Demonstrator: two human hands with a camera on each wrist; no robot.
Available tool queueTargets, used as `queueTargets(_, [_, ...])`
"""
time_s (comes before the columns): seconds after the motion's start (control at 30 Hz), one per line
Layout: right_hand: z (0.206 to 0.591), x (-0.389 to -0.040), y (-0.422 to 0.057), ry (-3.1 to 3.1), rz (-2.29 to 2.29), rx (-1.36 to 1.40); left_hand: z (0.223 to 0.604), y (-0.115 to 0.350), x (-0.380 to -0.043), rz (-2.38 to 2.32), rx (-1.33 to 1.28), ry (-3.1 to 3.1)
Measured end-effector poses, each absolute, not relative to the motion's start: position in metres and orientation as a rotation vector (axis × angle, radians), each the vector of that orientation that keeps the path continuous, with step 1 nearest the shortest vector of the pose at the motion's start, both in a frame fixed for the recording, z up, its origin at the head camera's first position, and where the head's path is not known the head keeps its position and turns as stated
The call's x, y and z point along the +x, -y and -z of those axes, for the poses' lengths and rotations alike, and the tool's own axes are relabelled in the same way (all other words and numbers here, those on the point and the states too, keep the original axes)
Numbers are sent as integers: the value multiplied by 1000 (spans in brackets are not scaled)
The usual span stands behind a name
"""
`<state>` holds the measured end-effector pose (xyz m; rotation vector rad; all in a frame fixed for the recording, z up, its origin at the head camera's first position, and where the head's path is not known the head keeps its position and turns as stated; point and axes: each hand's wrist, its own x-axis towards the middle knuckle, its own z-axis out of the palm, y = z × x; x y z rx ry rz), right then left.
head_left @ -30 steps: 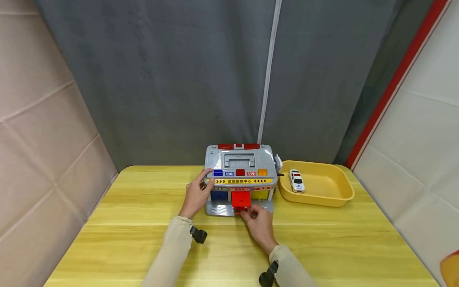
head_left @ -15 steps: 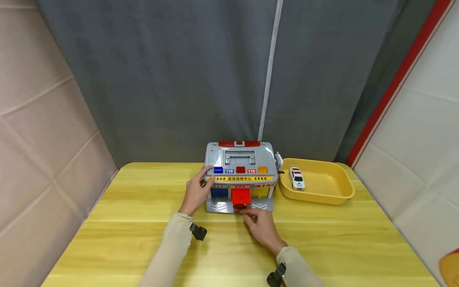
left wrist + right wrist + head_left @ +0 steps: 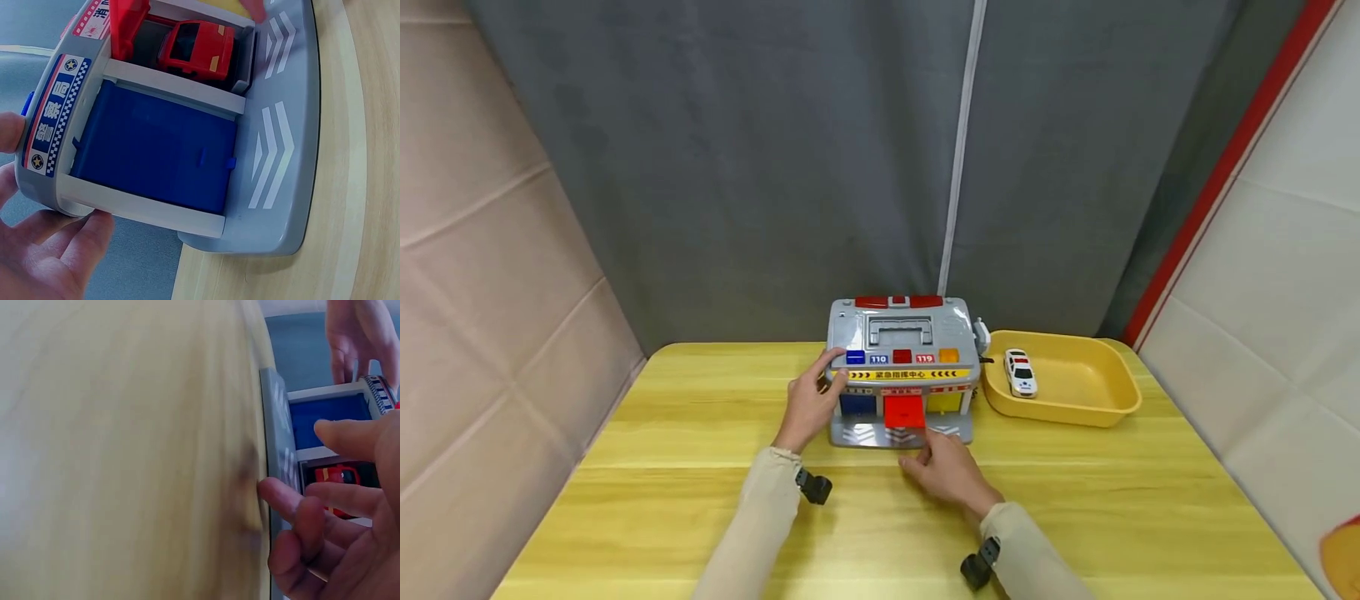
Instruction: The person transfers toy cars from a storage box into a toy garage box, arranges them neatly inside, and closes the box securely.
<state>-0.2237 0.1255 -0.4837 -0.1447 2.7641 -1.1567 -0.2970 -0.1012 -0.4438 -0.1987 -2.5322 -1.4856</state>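
A grey toy rescue-station garage (image 3: 902, 337) stands on the table, with a blue door (image 3: 153, 147), a raised red door (image 3: 904, 411) and a yellow door (image 3: 944, 403). My left hand (image 3: 808, 410) grips its left front edge, thumb and fingers on either side of the corner. Inside the middle bay, under the red door, sits a red toy car (image 3: 199, 50), hidden from the head view. My right hand (image 3: 950, 472) is just in front of that bay with fingers loosely bent, holding nothing; its fingertips (image 3: 275, 490) are by the grey ramp's front edge.
Right of the garage stands a yellow tray (image 3: 1090, 387) with a white toy police car (image 3: 1021, 373) at its left end. A grey curtain (image 3: 760, 167) hangs behind the wooden table (image 3: 700, 450).
The red toy car has gone from the front of the middle bay to inside it. My right hand has let go of it and drawn slightly back. The left hand keeps its hold.
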Motion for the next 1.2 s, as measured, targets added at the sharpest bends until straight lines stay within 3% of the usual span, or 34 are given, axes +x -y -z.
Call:
queueTargets(0.87, [474, -223, -143, -3105, 1433, -168, 441, 100, -296, 1503, -169, 2547])
queueTargets(1.2, [456, -227, -144, -3358, 1420, -455, 443, 99, -297, 1515, -147, 2559])
